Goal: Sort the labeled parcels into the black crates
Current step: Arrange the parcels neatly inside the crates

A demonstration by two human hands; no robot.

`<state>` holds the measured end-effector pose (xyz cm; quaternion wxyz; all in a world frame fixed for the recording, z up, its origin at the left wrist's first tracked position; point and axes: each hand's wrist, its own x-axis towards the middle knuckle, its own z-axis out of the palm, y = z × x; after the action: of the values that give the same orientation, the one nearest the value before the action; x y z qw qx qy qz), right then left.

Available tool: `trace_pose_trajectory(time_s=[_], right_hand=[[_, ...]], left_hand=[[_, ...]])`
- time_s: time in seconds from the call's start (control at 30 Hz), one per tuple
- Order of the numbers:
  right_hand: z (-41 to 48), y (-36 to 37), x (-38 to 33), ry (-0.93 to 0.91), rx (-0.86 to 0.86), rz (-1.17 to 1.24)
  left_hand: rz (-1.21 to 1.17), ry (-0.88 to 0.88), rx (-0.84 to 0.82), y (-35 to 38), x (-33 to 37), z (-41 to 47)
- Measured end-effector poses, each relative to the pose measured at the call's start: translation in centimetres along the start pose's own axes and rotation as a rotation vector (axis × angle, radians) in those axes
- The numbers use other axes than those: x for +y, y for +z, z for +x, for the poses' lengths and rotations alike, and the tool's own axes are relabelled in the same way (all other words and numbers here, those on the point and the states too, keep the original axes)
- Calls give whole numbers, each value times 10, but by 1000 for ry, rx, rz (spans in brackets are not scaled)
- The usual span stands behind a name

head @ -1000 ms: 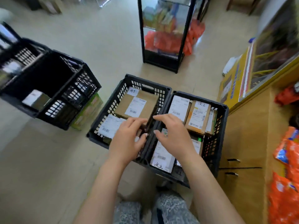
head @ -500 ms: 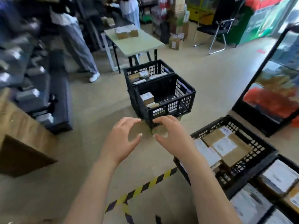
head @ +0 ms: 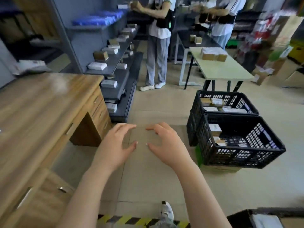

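- Left hand [head: 115, 146] and right hand [head: 167, 145]: fingers curved, thumbs opposed; I cannot tell whether they grip anything.
- Crate [head: 238, 154]: black lattice, with brown, white-labelled parcels [head: 215, 129] inside.

The near crate [head: 238, 155] and the far crate [head: 196, 107] are black moulded plastic with perforated walls and a dull sheen. The parcels [head: 214, 129] in them are matt brown cardboard with white paper labels. The desk [head: 41, 102] is wood-grain, its smooth top glossy enough to catch a pale glare, with small metal handles [head: 61, 189]. The floor [head: 148, 178] is smooth, matt beige tile.
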<state>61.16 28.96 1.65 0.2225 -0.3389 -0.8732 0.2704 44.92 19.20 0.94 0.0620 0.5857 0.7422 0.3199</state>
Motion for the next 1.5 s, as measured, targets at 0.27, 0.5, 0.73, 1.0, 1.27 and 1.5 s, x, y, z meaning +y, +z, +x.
trace_pose_trajectory(time_s=[0.27, 0.5, 0.73, 1.0, 1.27, 1.5], right_hand=[[163, 42, -6, -174, -109, 17], [297, 89, -31, -344, -231, 35], [379, 160, -75, -471, -339, 40], [467, 271, -168, -555, -417, 82], [534, 374, -273, -673, -501, 155], [578, 455, -317, -759, -644, 144]], left_hand=[[50, -182, 138, -28, -87, 94], [75, -335, 304, -60, -157, 162], [71, -502, 363, -99, -242, 180], [46, -592, 423, -183, -374, 184], [140, -711, 494, -267, -479, 171], [173, -883, 576, -290, -544, 159]])
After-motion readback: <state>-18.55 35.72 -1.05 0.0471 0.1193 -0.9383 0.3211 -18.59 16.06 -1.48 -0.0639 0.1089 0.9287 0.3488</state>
